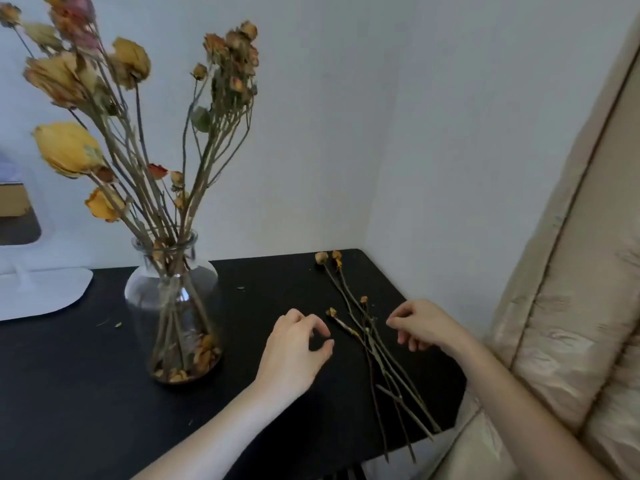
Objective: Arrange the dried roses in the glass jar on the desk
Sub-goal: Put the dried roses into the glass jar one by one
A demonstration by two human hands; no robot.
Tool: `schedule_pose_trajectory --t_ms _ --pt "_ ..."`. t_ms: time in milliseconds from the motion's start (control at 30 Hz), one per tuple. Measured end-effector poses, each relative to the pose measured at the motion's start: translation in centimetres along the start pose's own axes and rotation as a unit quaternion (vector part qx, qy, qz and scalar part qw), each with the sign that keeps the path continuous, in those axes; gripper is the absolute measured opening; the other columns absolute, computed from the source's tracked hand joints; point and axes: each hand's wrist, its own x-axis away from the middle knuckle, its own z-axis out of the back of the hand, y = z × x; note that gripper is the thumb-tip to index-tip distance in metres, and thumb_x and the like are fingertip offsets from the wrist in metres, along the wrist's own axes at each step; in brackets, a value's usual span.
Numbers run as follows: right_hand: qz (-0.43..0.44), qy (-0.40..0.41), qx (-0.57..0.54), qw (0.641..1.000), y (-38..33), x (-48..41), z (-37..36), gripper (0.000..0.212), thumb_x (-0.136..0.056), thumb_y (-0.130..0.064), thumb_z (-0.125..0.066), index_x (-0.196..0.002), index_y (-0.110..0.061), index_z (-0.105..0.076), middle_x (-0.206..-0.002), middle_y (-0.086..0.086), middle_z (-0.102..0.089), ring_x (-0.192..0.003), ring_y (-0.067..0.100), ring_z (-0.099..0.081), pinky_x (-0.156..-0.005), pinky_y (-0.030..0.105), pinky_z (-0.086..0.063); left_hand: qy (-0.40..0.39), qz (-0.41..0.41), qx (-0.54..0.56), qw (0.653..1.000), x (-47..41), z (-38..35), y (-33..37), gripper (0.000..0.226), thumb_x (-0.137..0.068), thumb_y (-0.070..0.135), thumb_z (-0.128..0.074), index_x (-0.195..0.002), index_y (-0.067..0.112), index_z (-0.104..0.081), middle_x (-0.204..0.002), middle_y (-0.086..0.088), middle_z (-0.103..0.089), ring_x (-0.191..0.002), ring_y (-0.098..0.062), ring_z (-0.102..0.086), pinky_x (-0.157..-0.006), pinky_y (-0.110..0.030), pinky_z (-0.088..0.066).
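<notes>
A clear glass jar (173, 299) stands on the black desk (86, 393), left of centre, with several dried roses (114, 109) rising out of it and loose petals at its bottom. Several more dried rose stems (377, 355) lie flat on the desk to the right, heads toward the wall. My left hand (294, 344) hovers just left of these stems, fingers curled and apart, holding nothing. My right hand (422, 323) hovers just right of them, fingers loosely bent, also empty.
A white stand with a flat base (38, 292) sits at the desk's back left. A beige padded surface (571, 306) rises along the right edge. White walls meet in a corner behind the desk. Small petal crumbs (240, 288) dot the desktop.
</notes>
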Motion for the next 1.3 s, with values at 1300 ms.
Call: schedule_pose_trajectory --t_ms 1300 --pt "0.087 0.106 -0.054 0.989 -0.7 0.7 -1.6 0.02 -0.089 -0.024 -0.057 -0.069 -0.021 -0.056 -0.038 -0.008 -0.056 -0.03 -0.003 -0.047 -0.049 0.019 -0.036 -0.001 0.149 0.071 0.986 -2.0 -1.6 1.2 0.015 -0.086 0.034 -0.062 -0.073 0.027 -0.063 -0.064 0.012 -0.051 -0.081 -0.015 -0.054 -0.076 -0.033 -0.047"
